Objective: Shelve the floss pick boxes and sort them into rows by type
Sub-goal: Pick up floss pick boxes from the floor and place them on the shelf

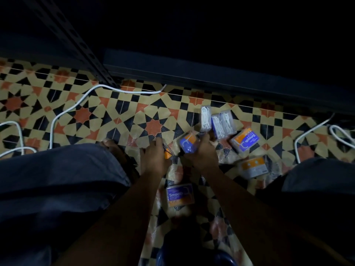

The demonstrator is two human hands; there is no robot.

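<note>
Floss pick boxes (245, 140) all lay on the floor (123, 114), none shelved; I saw my right hand (201, 154) gripping one box (189, 144), left hand (154, 158) pinching another (167, 153).

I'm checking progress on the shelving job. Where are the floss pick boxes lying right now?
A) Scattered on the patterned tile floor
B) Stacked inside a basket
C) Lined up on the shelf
A: the floss pick boxes lie scattered on the patterned tile floor, with the shelf dark above them.

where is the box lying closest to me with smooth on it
In the head view, that purple Smooth box lies face up on the patterned floor, low and centre between the two forearms, nearer the camera than both hands.
</note>
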